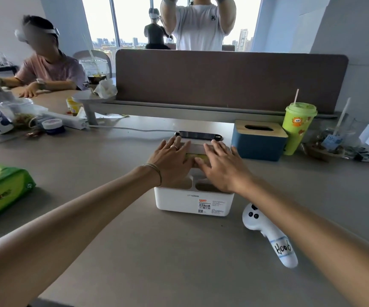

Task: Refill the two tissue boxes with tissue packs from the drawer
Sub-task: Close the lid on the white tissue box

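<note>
Both my hands are flat on top of the white tissue box (193, 199) at centre of the tabletop (134, 251). Left hand (171, 157) and right hand (220, 166) lie palm down, fingers spread and extended, side by side with thumbs nearly touching. Neither is gripping; they press on the lid (195, 147). A strip of yellow-green shows between the hands under the lid edge; it looks like a tissue pack inside, can't confirm. The near end of the white box has two open compartments, partly covered by my wrists.

Second box: blue tissue box (258, 144) with a wooden slotted lid, just right of the white one and further back, lid on. Nothing visible in the slot.

Green tissue pack (0, 192) lies at the far left edge of the tabletop, well apart from both boxes, still wrapped.

White controller (269, 234) lies right of the white box, under my right forearm. Green cup (297, 128) with a straw stands beside the blue box. Dark phone (198, 135) lies just behind the white box, near my fingertips.
</note>
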A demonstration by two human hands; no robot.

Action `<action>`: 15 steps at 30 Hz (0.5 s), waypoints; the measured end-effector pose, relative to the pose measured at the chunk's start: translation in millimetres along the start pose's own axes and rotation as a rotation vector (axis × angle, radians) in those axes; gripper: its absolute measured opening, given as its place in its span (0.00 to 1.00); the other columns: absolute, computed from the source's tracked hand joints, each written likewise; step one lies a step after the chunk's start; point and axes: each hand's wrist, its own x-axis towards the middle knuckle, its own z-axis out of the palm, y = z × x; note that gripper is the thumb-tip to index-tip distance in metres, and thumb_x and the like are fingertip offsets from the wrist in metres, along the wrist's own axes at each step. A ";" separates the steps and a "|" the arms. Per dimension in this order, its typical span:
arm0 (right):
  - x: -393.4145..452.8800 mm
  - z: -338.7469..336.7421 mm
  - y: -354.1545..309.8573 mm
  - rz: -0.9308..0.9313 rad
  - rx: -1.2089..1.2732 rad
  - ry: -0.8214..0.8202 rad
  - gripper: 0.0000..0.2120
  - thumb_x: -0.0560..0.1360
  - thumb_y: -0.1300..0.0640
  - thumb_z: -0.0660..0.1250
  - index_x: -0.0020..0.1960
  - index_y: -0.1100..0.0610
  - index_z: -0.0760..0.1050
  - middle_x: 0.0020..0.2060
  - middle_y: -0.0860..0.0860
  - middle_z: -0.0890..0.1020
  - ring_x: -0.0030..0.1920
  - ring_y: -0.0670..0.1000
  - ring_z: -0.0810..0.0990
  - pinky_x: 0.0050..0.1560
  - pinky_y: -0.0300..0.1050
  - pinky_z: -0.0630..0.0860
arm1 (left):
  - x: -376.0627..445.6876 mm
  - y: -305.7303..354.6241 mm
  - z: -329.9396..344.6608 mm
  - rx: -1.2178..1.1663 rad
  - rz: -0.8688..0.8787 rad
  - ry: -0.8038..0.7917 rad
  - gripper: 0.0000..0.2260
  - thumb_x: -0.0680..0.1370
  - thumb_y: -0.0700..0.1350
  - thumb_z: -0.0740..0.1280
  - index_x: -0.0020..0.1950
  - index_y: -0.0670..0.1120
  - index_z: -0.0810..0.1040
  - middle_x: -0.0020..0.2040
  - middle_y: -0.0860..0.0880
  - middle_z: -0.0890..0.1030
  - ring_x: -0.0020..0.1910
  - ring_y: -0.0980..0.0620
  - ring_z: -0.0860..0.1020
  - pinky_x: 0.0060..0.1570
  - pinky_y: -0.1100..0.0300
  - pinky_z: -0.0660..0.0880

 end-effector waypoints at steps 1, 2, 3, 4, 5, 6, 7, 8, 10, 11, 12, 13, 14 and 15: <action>0.7 2.8 0.2 0.002 -0.001 0.022 0.35 0.82 0.35 0.42 0.82 0.54 0.48 0.82 0.56 0.47 0.82 0.55 0.44 0.80 0.57 0.40 | -1.3 0.9 2.0 0.010 -0.008 0.015 0.34 0.78 0.61 0.39 0.82 0.48 0.53 0.82 0.40 0.52 0.81 0.43 0.49 0.79 0.48 0.46; 0.6 4.6 -0.7 0.006 -0.002 0.048 0.35 0.83 0.37 0.43 0.82 0.55 0.48 0.82 0.57 0.48 0.82 0.55 0.45 0.80 0.56 0.40 | -2.5 1.9 3.6 0.018 -0.017 0.039 0.35 0.77 0.60 0.39 0.82 0.48 0.53 0.81 0.39 0.52 0.81 0.43 0.49 0.79 0.49 0.46; 0.9 5.9 -1.7 0.010 -0.001 0.071 0.34 0.83 0.38 0.44 0.82 0.56 0.49 0.82 0.57 0.48 0.82 0.55 0.45 0.80 0.55 0.39 | -3.1 2.7 4.6 0.022 -0.027 0.062 0.35 0.77 0.60 0.39 0.82 0.48 0.54 0.81 0.39 0.52 0.81 0.43 0.50 0.79 0.49 0.47; 1.5 6.7 -2.5 0.009 -0.002 0.090 0.34 0.83 0.39 0.45 0.82 0.57 0.50 0.82 0.58 0.49 0.82 0.55 0.46 0.80 0.54 0.40 | -2.7 3.3 5.1 0.024 -0.034 0.076 0.34 0.77 0.59 0.40 0.81 0.48 0.55 0.81 0.39 0.53 0.81 0.42 0.51 0.79 0.49 0.48; 1.5 8.3 -3.2 0.005 -0.006 0.103 0.33 0.83 0.40 0.45 0.82 0.58 0.50 0.82 0.59 0.50 0.82 0.56 0.47 0.80 0.54 0.40 | -2.9 4.1 5.1 0.023 -0.039 0.082 0.34 0.76 0.59 0.40 0.81 0.48 0.55 0.81 0.39 0.54 0.81 0.42 0.52 0.79 0.49 0.49; 0.9 9.7 -3.5 0.000 -0.009 0.115 0.33 0.83 0.40 0.45 0.82 0.58 0.51 0.82 0.59 0.50 0.82 0.56 0.47 0.80 0.54 0.40 | -2.7 4.7 5.5 0.022 -0.044 0.083 0.34 0.76 0.59 0.40 0.81 0.49 0.56 0.81 0.39 0.55 0.80 0.42 0.53 0.78 0.50 0.51; 0.5 11.1 -3.8 -0.003 -0.010 0.127 0.33 0.83 0.41 0.46 0.82 0.58 0.51 0.82 0.60 0.51 0.82 0.57 0.48 0.80 0.54 0.41 | -3.0 5.7 5.5 0.020 -0.050 0.087 0.34 0.76 0.59 0.41 0.81 0.50 0.56 0.81 0.40 0.55 0.80 0.43 0.54 0.78 0.50 0.52; 0.6 11.9 -3.7 -0.005 -0.009 0.138 0.33 0.83 0.41 0.46 0.82 0.59 0.52 0.81 0.60 0.52 0.82 0.57 0.49 0.80 0.54 0.42 | -2.8 5.7 5.8 0.018 -0.059 0.091 0.34 0.76 0.60 0.41 0.81 0.50 0.56 0.81 0.41 0.55 0.80 0.43 0.54 0.77 0.51 0.54; 1.4 13.3 -2.6 -0.006 0.007 0.157 0.32 0.83 0.41 0.47 0.81 0.59 0.55 0.81 0.60 0.54 0.81 0.57 0.52 0.80 0.53 0.45 | -1.7 4.9 6.6 -0.009 -0.074 0.081 0.34 0.76 0.60 0.42 0.81 0.52 0.57 0.82 0.43 0.55 0.80 0.44 0.54 0.76 0.51 0.55; 2.2 13.6 -1.9 -0.007 0.030 0.167 0.33 0.82 0.41 0.48 0.81 0.58 0.56 0.81 0.60 0.56 0.81 0.57 0.53 0.80 0.53 0.47 | -1.7 4.1 6.0 -0.042 -0.082 0.073 0.34 0.75 0.61 0.43 0.81 0.53 0.57 0.82 0.44 0.55 0.80 0.45 0.54 0.76 0.51 0.55; 2.2 14.0 -1.0 -0.005 0.068 0.178 0.33 0.81 0.41 0.49 0.80 0.58 0.58 0.81 0.59 0.57 0.81 0.56 0.54 0.79 0.52 0.48 | -2.7 3.8 4.8 -0.076 -0.088 0.073 0.34 0.75 0.62 0.44 0.81 0.54 0.58 0.82 0.45 0.55 0.80 0.46 0.54 0.76 0.51 0.56; 2.1 14.6 -1.1 -0.002 0.119 0.191 0.34 0.80 0.40 0.49 0.80 0.58 0.60 0.81 0.58 0.58 0.81 0.55 0.55 0.79 0.51 0.48 | -4.2 2.8 3.8 -0.108 -0.089 0.086 0.33 0.75 0.61 0.46 0.80 0.54 0.60 0.81 0.46 0.57 0.80 0.46 0.56 0.74 0.52 0.58; 2.4 13.9 -1.2 0.001 0.172 0.206 0.34 0.78 0.40 0.50 0.79 0.57 0.61 0.80 0.57 0.59 0.81 0.54 0.55 0.79 0.51 0.49 | -4.5 1.8 2.4 -0.136 -0.080 0.105 0.31 0.76 0.61 0.49 0.79 0.53 0.62 0.81 0.47 0.59 0.79 0.47 0.57 0.73 0.53 0.59; 1.6 13.4 -0.7 0.002 0.228 0.218 0.34 0.78 0.41 0.51 0.79 0.56 0.62 0.80 0.55 0.60 0.81 0.53 0.55 0.79 0.50 0.49 | -4.9 1.5 1.3 -0.170 -0.069 0.119 0.28 0.78 0.59 0.53 0.78 0.52 0.64 0.80 0.47 0.61 0.78 0.47 0.59 0.72 0.55 0.59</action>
